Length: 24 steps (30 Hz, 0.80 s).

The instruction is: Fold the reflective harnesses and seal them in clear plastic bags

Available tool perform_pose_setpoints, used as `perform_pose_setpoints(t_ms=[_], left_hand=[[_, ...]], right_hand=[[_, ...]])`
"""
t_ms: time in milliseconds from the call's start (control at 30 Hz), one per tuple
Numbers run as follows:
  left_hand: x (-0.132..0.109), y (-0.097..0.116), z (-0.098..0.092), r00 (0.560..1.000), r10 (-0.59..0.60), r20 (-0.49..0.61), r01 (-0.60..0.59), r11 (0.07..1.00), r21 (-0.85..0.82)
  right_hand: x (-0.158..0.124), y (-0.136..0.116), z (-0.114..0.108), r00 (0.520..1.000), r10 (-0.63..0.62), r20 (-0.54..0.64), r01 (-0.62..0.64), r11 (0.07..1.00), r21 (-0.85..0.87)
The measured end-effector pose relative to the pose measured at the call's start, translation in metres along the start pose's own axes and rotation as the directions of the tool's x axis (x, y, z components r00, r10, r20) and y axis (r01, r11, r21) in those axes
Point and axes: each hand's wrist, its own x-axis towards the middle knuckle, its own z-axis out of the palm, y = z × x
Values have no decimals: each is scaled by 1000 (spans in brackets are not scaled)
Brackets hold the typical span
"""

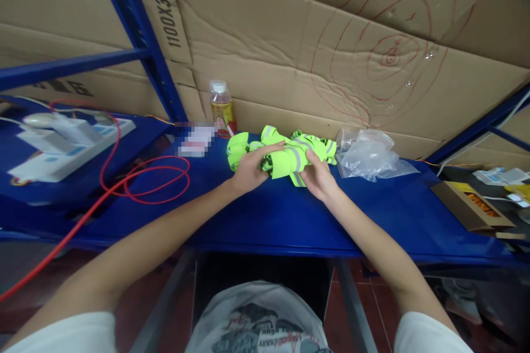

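A bunch of neon yellow-green reflective straps (290, 154) with grey stripes lies on the blue table (256, 220), towards its back. My left hand (252, 170) grips the bunch from the left, fingers reaching over its front. From the right, my right hand (318, 175) closes on the same bunch, thumb on top and the other fingers partly hidden beneath. More loops of the straps stick out behind and to both sides of my hands.
Behind the straps stand a bottle (222, 107) and a cardboard panel (256, 38). Clear plastic bags (368, 154) lie to the right, near an open carton (467, 207). Leftward are a red cable (89, 215) and a white power strip (62, 154).
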Motion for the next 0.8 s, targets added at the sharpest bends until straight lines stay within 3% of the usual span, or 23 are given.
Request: perform_pose_setpoints(t_ms=[100,267,433,600,800], left_hand=[[0,3,3,971,232,57,-238,965,112],[-1,7,12,918,377,122,-393,905,160],[-4,9,11,927,350,136,-372,902,218],[-4,13,11,941,284,184,-332,878,344],[-7,11,22,966,257,20,-232,835,498]], right_hand=[[-7,-1,6,999,-28,31,27,999,22],[-13,-1,9,998,1,68,-6,997,72],[-16,-3,13,991,6,134,-11,999,37],[-23,-7,22,992,30,126,-37,998,56],[-24,-9,25,998,3,71,-9,997,78]])
